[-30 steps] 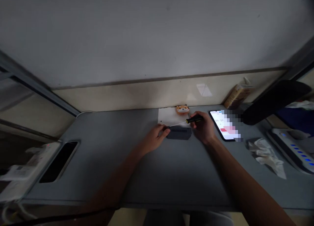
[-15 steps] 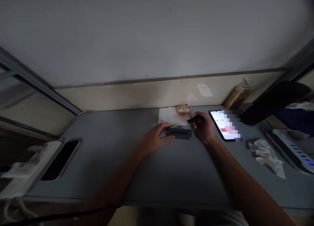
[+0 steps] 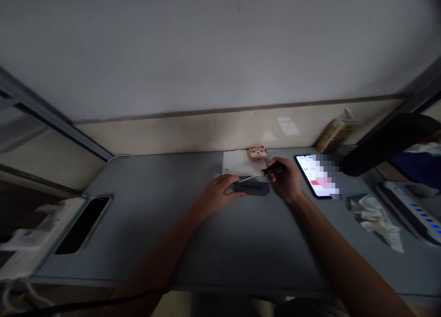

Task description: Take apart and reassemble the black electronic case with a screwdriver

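hands point(image 3: 289, 179) holding slotted case point(image 3: 257, 189) and screwdriver point(image 3: 273, 169), carton point(image 3: 335, 136) beyond

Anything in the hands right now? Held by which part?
Right hand: screwdriver, by its handle. Left hand: dark box, gripped at its left end.

The slotted box point(image 3: 257, 188) looks like matt plastic, the screwdriver shaft point(image 3: 251, 177) like shiny metal, the tabletop point(image 3: 213, 243) smooth and matt.
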Tool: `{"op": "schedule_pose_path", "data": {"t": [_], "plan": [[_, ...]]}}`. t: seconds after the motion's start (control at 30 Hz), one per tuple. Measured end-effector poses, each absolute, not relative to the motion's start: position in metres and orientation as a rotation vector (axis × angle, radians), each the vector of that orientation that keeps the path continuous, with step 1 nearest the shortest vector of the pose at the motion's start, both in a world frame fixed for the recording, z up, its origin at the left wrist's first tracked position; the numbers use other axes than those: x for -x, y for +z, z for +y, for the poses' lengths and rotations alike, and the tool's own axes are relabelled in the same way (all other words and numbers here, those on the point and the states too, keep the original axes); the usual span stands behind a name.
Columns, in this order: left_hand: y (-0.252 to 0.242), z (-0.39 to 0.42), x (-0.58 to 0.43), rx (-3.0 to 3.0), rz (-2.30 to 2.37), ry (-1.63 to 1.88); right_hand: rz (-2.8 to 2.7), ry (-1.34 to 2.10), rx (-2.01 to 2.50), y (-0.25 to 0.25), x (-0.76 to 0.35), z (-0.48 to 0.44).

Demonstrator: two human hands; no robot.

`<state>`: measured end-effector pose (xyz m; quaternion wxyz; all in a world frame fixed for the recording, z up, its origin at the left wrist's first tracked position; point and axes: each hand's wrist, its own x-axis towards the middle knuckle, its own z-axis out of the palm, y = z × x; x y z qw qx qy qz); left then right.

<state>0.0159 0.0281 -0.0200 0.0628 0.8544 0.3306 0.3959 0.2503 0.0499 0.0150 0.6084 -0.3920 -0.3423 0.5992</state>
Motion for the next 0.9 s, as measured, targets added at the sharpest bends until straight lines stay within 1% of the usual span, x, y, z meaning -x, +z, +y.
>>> {"op": "schedule_pose_path", "data": {"t": [0.1,0.4,0.67,0.9], "plan": [[-0.0188,0.0286,-0.0153,-2.618,0.973,1.189,-0.795,1.392,0.892,0.0144,-0.2497,0.0502],[-0.0201,0.0271,-0.0155,-2.612,1.107,1.15,-0.799,1.414,0.883,0.017,-0.2413,0.0462],[-0.0168,0.0267,-0.0156,-2.635,1.078,1.143,-0.824,1.415,0.895,0.0132,-0.2414,0.0474],[-0.0153,0.0249,-0.0166,-2.648,1.042,1.243,-0.808,1.405,0.906,0.014,-0.2408,0.0467]]}}
